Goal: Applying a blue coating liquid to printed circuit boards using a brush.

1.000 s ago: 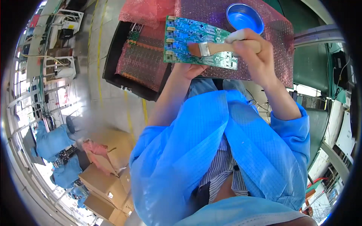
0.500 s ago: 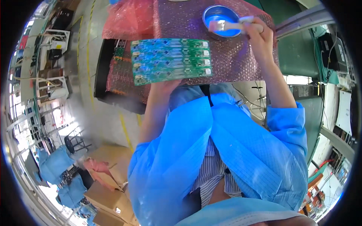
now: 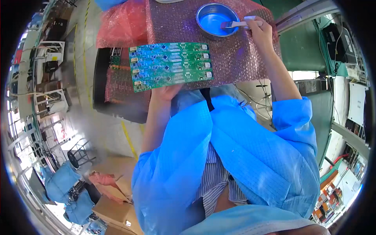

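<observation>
My left hand [image 3: 166,92] holds a green circuit board panel [image 3: 171,65] from beneath, at its near edge. Most of its fingers are hidden under the panel, which carries several rows of small parts and white connectors. Closed around the pale handle of a flat paintbrush [image 3: 235,24] is my right hand [image 3: 261,32]. The brush's dark reddish bristles are inside a round metal bowl [image 3: 201,28], by its right inner wall. The bowl's inside glows blue, and whether the bristles touch liquid cannot be made out.
Pink bubble wrap [image 3: 172,27] covers the table under the bowl. A dark tray [image 3: 102,84] with more boards and pink wrap stands at the left. Green surfaces [image 3: 299,55] and a metal rail [image 3: 305,15] lie to the right. Cardboard boxes [image 3: 111,209] are on the floor, lower left.
The brush has shifted right relative to the bowl, its bristles now near the right wall rather than over the middle. The circuit board panel stays in my left hand; the whole view has shifted slightly.
</observation>
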